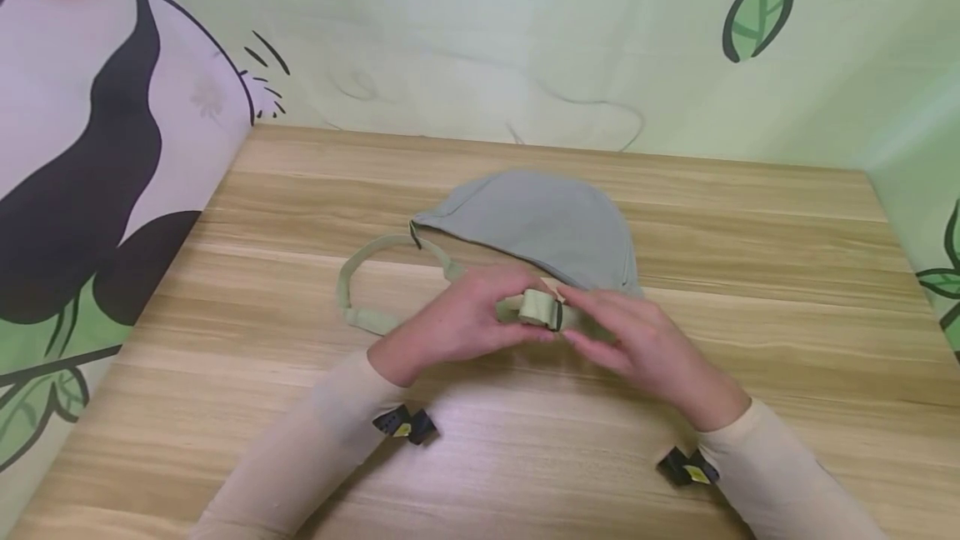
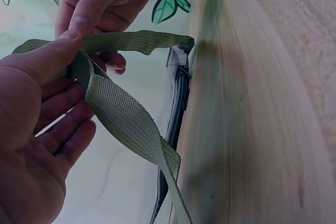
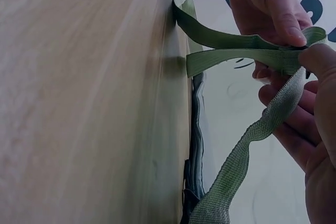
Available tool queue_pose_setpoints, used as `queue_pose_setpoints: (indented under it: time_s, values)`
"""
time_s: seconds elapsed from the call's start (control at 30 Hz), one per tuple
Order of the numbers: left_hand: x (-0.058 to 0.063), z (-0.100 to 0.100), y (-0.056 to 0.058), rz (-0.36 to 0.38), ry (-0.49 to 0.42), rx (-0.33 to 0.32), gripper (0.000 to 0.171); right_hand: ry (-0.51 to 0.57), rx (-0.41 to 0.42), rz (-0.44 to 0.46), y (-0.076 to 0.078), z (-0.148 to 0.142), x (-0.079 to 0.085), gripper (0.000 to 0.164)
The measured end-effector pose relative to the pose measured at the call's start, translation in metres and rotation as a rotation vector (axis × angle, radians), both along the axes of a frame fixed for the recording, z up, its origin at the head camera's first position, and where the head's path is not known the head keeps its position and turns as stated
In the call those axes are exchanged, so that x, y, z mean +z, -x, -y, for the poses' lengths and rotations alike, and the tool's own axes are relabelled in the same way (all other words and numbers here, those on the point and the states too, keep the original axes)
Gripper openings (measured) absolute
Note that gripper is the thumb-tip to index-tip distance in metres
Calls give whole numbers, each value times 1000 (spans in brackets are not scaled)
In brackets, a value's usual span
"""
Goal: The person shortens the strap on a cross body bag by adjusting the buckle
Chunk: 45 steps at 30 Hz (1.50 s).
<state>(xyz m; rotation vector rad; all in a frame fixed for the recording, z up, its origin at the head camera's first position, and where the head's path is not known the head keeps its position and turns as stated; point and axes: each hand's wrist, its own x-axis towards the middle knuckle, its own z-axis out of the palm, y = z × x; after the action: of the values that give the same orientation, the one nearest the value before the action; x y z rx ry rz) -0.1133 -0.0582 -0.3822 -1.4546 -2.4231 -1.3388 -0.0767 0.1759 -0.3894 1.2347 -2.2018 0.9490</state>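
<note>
A grey-blue shoulder bag [image 1: 540, 223] with a curved top lies flat on the table. Its light green webbing strap [image 1: 343, 283] loops out to the left and back to my hands, in front of the bag. My left hand [image 1: 467, 315] pinches the strap, a folded bit of which stands up beside a dark strap slider [image 1: 558, 316]. From the other side my right hand [image 1: 648, 344] pinches the webbing at the slider. In the left wrist view the strap [image 2: 123, 116] hangs twisted below the fingers. Both strap lengths [image 3: 236, 51] show in the right wrist view; the slider is mostly hidden there.
The wood-grain table [image 1: 765, 273] runs back to a pale green cloth wall [image 1: 450, 40] printed with leaves and a panda. Side walls of the same cloth stand left and right. The bag's dark zipper edge [image 3: 197, 129] sits close to the tabletop.
</note>
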Motion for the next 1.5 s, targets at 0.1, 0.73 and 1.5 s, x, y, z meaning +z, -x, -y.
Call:
queue_pose_setpoints:
  time_s: [0.1,0.73,1.5]
  values:
    - [0,0,0,-2,1,-4,31,-2,18,4,1,1,0,45]
    - [-2,6,0,23,-84,39,26,-157,-150,135,-2,-21,-18,42]
    - [-3,4,2,67,-45,33,33,-105,-117,110,-5,-19,-11,35]
